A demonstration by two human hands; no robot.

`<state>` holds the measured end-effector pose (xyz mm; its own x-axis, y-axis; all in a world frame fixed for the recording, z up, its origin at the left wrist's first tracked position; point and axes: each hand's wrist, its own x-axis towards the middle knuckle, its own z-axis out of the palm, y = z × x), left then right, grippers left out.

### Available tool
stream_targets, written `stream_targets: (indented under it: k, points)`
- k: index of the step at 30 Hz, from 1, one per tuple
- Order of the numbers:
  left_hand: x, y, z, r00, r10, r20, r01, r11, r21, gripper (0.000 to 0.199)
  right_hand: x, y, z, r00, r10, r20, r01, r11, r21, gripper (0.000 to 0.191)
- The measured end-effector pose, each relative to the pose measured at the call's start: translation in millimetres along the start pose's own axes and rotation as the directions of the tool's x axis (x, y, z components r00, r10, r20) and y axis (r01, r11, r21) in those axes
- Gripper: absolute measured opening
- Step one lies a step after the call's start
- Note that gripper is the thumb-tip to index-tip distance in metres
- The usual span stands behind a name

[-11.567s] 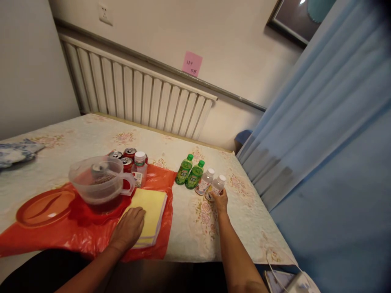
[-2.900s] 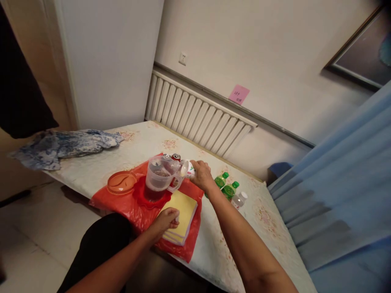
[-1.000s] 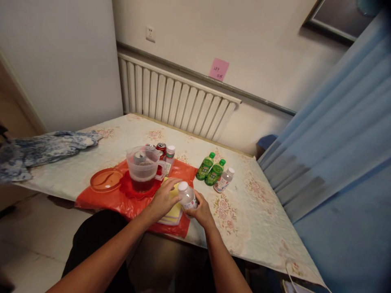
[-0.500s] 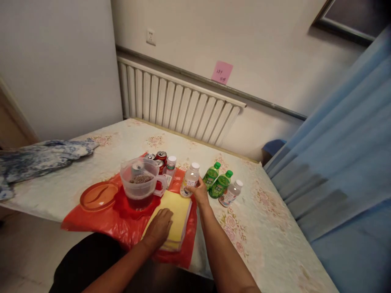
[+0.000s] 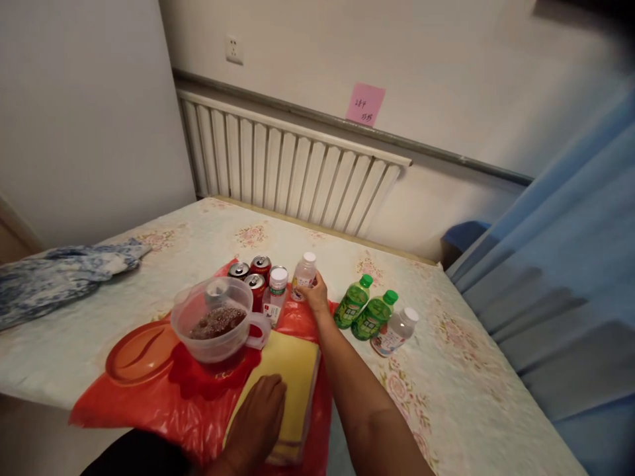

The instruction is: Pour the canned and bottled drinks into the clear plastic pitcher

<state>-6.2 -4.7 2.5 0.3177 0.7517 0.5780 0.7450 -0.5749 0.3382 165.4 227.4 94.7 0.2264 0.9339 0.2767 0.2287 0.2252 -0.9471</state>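
My right hand (image 5: 315, 291) grips a clear bottle (image 5: 303, 274) with a white cap, at the back edge of the red plastic sheet (image 5: 183, 423). My left hand (image 5: 262, 406) lies on the yellow paper stack (image 5: 292, 370), its fingers stretched out. Left of the stack is a clear jug (image 5: 211, 324) holding dark liquid, with a red scalloped dish (image 5: 198, 380) under it. Behind the jug are several cans (image 5: 255, 284) and another white-capped bottle (image 5: 276, 297). Two green bottles (image 5: 353, 303) and one more white-capped bottle (image 5: 395, 332) are on the right.
An orange-red lid (image 5: 141, 354) lies left of the jug. Crumpled blue-and-white cloth (image 5: 64, 277) is at the table's left. Behind the flowered tablecloth (image 5: 466, 377) are a radiator (image 5: 297, 168) and wall; a blue curtain (image 5: 565, 264) hangs at right.
My right hand has moved the bottle away from the yellow stack, toward the back beside the other white-capped bottle. The view has shifted closer. My left hand stays on the stack.
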Motion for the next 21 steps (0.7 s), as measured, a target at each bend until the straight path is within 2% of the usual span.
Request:
stream_targets:
  k: [9, 14, 18, 21]
  points:
    - [-2.7, -0.1, 0.8, 1.000, 0.007, -0.008, -0.007, 1.000, 0.007, 0.029, 18.5, 11.7, 24.4, 0.999, -0.011, 0.036, 0.012, 1.000, -0.025, 0.055]
    - [-3.1, 0.5, 1.9, 0.999, 0.029, -0.034, -0.028, 0.999, 0.038, 0.029, 16.6, 21.0, 28.0, 1.000, 0.000, 0.025, 0.001, 1.000, -0.018, 0.066]
    - [-2.0, 0.1, 1.1, 0.998, 0.047, -0.046, -0.044, 0.997, 0.070, 0.028, 3.7, 19.4, 22.9, 0.997, 0.029, -0.078, -0.026, 0.999, 0.041, 0.079]
    - [0.3, -1.5, -0.1, 0.997, 0.060, -0.040, -0.057, 0.997, 0.057, 0.026, -24.6, 17.6, 8.1, 0.988, 0.029, -0.154, -0.027, 1.000, 0.014, 0.077]
